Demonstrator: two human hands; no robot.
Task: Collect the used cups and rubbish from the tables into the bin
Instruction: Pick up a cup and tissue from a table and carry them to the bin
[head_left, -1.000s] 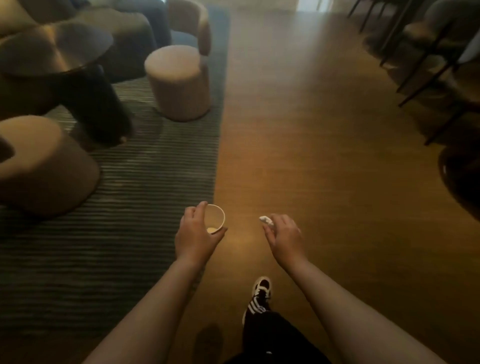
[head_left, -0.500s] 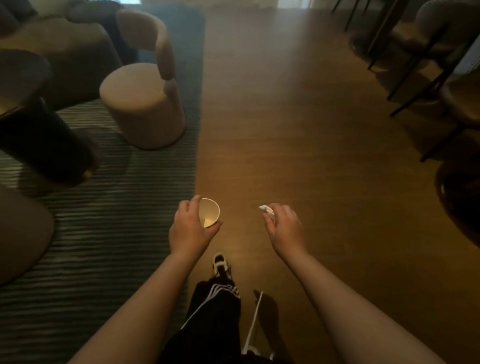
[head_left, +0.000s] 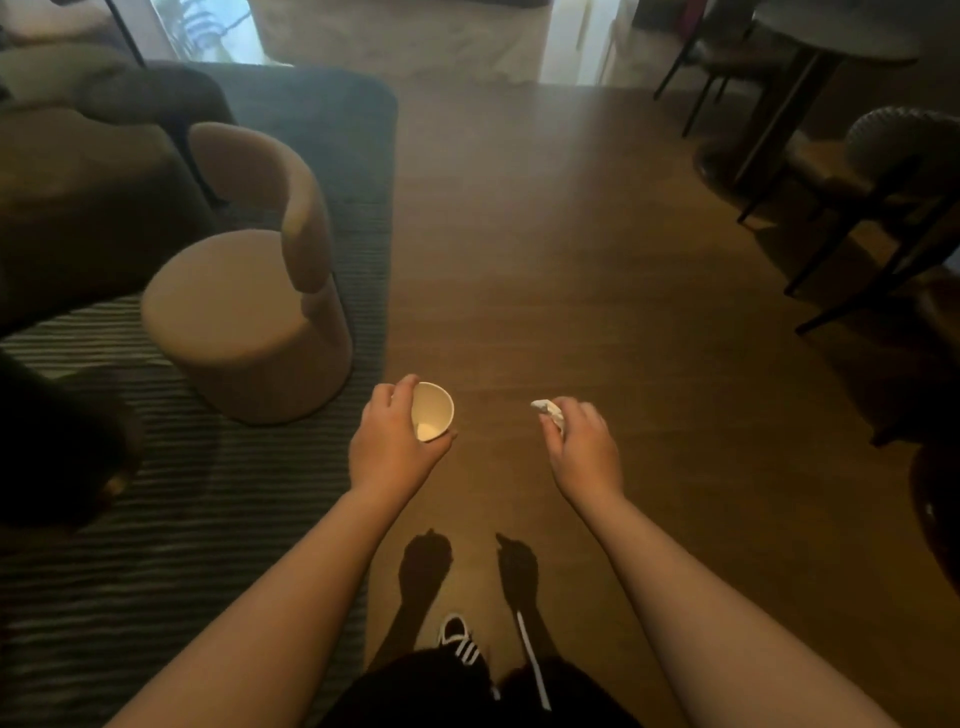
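My left hand (head_left: 387, 447) grips a white paper cup (head_left: 432, 410), its fingers curled round the side and its open mouth tilted toward me. A little pale liquid or residue shows at the cup's bottom. My right hand (head_left: 584, 449) pinches a small crumpled white scrap of rubbish (head_left: 548, 409) that sticks out past the fingertips. Both hands are held out over the wooden floor, about a forearm's width apart. No bin is in view.
A round beige stool chair (head_left: 244, 322) stands on the striped grey rug (head_left: 156, 519) at my left. A dark sofa (head_left: 93, 171) lies behind it. Dark chairs (head_left: 883, 208) and a round table (head_left: 831, 36) stand at the right. Wooden floor (head_left: 571, 234) stretches ahead.
I have walked forward along the rug's edge; the beige stool chair has come closer and the far wall has come into view. Both hands keep their hold on cup and scrap.
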